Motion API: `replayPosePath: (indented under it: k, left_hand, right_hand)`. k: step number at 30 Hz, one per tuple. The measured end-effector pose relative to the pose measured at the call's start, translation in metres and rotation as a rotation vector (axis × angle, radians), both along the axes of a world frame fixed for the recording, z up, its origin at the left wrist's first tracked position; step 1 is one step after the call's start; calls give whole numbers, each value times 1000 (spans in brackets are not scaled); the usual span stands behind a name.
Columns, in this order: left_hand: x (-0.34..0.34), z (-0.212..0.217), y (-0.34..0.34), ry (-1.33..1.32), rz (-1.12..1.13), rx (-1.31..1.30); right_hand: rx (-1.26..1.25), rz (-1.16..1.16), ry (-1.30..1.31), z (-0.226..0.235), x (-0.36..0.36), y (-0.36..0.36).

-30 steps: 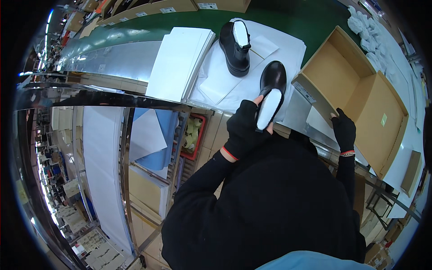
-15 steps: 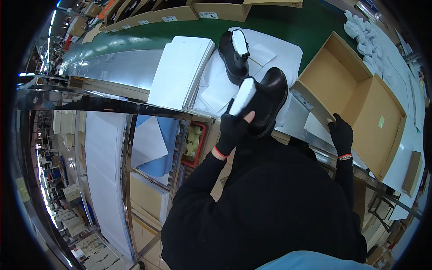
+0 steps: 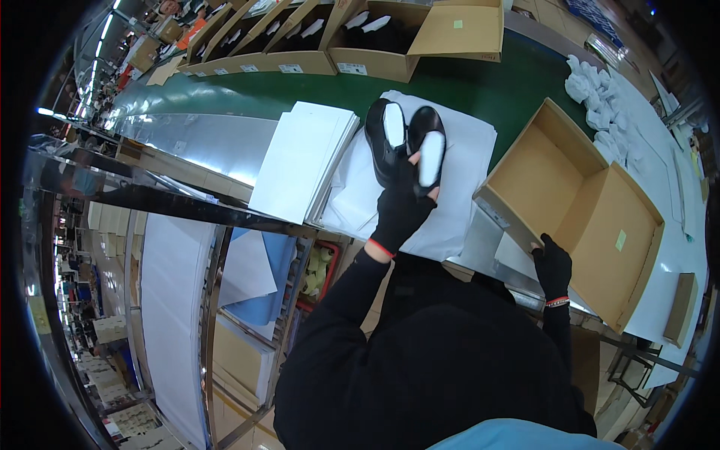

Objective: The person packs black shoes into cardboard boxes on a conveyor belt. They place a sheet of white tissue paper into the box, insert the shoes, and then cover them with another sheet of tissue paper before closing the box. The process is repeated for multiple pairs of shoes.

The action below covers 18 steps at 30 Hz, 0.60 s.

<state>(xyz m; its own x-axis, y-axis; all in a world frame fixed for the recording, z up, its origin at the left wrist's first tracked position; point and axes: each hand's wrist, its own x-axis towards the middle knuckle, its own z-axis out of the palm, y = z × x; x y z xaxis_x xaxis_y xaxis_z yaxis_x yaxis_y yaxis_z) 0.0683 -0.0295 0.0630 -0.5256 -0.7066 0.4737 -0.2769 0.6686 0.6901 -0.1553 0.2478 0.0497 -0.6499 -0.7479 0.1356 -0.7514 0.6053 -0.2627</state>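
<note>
In its black fingerless glove, my left hand is closed around the heel end of a black shoe. White stuffing fills that shoe's opening. Directly left of it, almost touching, lies a second black shoe, also stuffed with white. Both are over a stack of white paper sheets. On the right, my right hand, gloved the same way, grips the near edge of an open brown cardboard box. The box's attached lid is folded back to the right, and the box holds nothing.
A pile of white sheets lies left of the shoes. Beyond the green belt, a row of open shoe boxes stands with stuffed shoes inside. Crumpled white paper sits at the far right. A metal rail crosses at left.
My left hand has moved the shoe forward and left, setting it alongside the other one with its toe pointing away. My right hand stays on the box edge. The view has shifted slightly.
</note>
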Motion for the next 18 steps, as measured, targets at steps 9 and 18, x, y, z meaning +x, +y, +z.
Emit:
replayPosePath:
  k: [9,18]
  left_hand:
    - [-1,56,-42,151,172,-174]
    - [-39,4,-126,-85,-9,-163]
  right_hand:
    - [64,-26,13,0,1,1]
    - [96,-52,-49,2,0,-1]
